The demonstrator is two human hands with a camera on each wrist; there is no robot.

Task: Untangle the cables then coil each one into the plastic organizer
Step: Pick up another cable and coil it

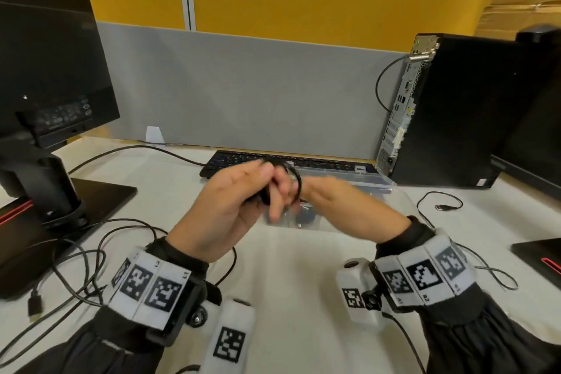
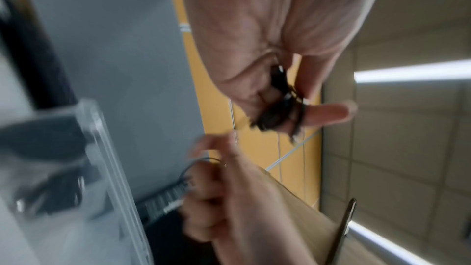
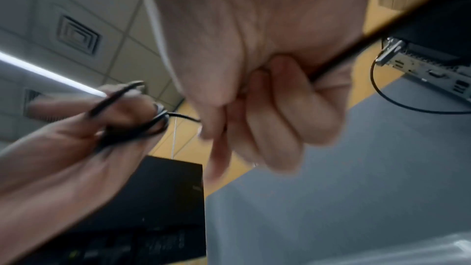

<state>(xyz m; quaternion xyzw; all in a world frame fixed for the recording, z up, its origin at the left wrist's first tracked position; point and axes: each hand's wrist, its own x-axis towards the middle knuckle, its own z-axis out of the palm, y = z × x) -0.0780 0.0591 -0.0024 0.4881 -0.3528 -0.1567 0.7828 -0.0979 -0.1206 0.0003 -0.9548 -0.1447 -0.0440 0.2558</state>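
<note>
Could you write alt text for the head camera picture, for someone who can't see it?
Two hands above a white desk wind a black cable into a small coil: the left hand holds the loops, the right hand feeds it. Behind them lie a clear plastic organizer and a keyboard.

Your left hand [image 1: 224,206] is raised, palm up, fingers pinching together; your right hand [image 1: 337,200] is close beside it, fingers curled, both wrists banded.
</note>
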